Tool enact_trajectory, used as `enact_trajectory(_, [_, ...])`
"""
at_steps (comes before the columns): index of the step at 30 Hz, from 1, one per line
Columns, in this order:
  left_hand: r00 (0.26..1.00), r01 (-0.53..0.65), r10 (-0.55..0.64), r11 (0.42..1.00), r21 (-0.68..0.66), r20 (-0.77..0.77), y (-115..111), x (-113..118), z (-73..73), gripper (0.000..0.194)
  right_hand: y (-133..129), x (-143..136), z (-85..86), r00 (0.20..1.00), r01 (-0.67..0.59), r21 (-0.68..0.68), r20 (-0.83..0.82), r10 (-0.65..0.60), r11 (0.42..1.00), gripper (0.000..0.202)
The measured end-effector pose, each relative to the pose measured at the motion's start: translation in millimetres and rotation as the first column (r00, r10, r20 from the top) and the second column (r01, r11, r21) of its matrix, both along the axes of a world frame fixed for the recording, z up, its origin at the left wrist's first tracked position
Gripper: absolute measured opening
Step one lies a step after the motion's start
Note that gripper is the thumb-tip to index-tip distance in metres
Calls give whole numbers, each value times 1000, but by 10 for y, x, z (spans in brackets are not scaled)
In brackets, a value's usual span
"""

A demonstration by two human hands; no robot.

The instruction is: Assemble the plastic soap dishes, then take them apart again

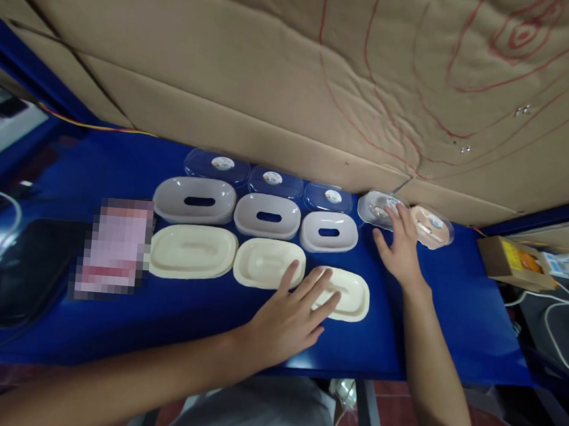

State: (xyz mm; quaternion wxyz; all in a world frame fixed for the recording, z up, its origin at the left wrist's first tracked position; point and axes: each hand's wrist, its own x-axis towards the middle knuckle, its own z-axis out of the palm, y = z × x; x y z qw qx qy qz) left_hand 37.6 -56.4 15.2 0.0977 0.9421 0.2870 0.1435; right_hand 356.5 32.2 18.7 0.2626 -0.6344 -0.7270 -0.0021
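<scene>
My left hand (296, 312) spreads its fingers over the left end of the rightmost cream oval tray (356, 301); whether they touch it I cannot tell. Two more cream trays, the middle one (255, 273) and the left one (192, 258), lie beside it. My right hand (402, 252) has its fingers apart, fingertips at a clear-lidded grey oval container (373, 207). To its right is a clear-lidded peach container (431, 232). Behind the cream trays sit three pale grey oval pieces with slots (267, 215), and behind those, three clear lids with round labels (274, 186).
A pixelated pink item (117, 239) and a dark device (19, 264) lie on the blue table (362, 350) at the left. Brown cardboard (252, 59) stands along the back. At the far right are a small carton (514, 264) and white cables (561, 330).
</scene>
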Motion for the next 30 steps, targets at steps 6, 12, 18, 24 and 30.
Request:
enact_trajectory(6, [999,-39,39,999,-7,-6,-16,-25,-31,50,-6,172,-38,979,106,-64,183,-92,992,62])
enact_trajectory(12, [992,-122,122,993,-1,-31,-80,-62,-27,65,-31,264,51,993,29,-101,117,-17,994,63])
enact_trajectory(18, [970,-241,241,970,22,-6,-97,-262,-47,70,12,352,-83,995,73,-135,84,-62,988,93])
enact_trajectory(24, [927,-374,375,923,86,2,76,-418,-68,89,29,355,-73,983,126,-117,150,-108,985,85])
enact_trajectory(30, [948,-318,316,940,126,38,295,-729,76,91,-368,104,257,986,-2,-62,166,13,998,87])
